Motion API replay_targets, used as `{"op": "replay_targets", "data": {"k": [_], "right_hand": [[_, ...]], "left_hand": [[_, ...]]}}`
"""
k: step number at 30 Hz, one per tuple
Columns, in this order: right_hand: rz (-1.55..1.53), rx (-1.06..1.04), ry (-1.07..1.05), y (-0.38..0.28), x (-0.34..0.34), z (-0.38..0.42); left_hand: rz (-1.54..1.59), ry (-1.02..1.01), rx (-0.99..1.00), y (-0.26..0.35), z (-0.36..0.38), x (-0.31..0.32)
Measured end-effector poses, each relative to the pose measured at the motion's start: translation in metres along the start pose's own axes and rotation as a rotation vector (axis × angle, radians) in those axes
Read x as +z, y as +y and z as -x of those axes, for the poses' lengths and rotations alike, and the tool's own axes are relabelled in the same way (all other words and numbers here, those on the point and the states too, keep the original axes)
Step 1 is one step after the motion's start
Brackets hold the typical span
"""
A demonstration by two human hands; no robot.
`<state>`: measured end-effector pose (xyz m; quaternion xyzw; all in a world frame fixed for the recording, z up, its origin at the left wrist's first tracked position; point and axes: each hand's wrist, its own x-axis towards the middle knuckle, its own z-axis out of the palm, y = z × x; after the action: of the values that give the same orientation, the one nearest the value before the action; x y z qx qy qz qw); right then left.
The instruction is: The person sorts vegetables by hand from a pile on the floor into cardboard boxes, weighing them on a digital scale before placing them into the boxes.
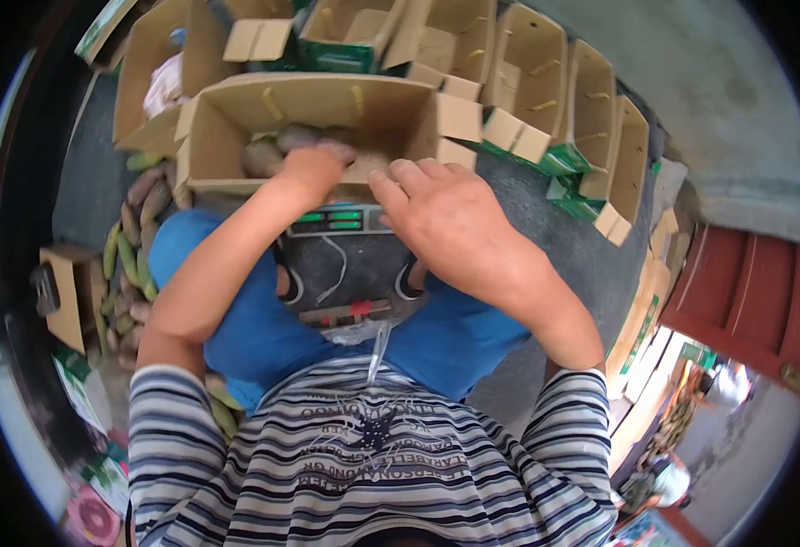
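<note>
An open cardboard box (309, 91) stands in front of me on a scale (363, 219) with green lit digits. Several brownish-purple roots (263, 158) lie in its left half. My left hand (316, 169) reaches over the near wall into the box, its fingers closed at a reddish root; how firmly it holds this cannot be made out. Over the near edge, right of centre, hangs my right hand (436, 196), its fingers curled loosely downward, with nothing visible in them.
Several open boxes (527, 73) stand in a curved row behind and to the right. Purple and green roots (128, 260) are heaped on the floor at the left, beside a small box (73, 301). A red door (737, 301) is at the right.
</note>
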<state>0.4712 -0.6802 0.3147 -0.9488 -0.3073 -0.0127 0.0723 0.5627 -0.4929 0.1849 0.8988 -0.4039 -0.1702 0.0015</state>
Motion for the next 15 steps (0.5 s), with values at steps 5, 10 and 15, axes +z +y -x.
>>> {"op": "replay_targets", "data": {"k": [5, 10, 15], "right_hand": [[0.067, 0.030, -0.061, -0.026, 0.028, -0.033], [0.123, 0.127, -0.340, -0.010, 0.072, -0.038], [0.050, 0.075, -0.338, -0.004, 0.089, -0.056]], "left_hand": [[-0.019, -0.034, -0.140, -0.001, -0.011, 0.024], [0.066, -0.268, -0.171, 0.016, -0.009, -0.017], [0.113, -0.264, -0.154, 0.018, -0.023, -0.021]]}}
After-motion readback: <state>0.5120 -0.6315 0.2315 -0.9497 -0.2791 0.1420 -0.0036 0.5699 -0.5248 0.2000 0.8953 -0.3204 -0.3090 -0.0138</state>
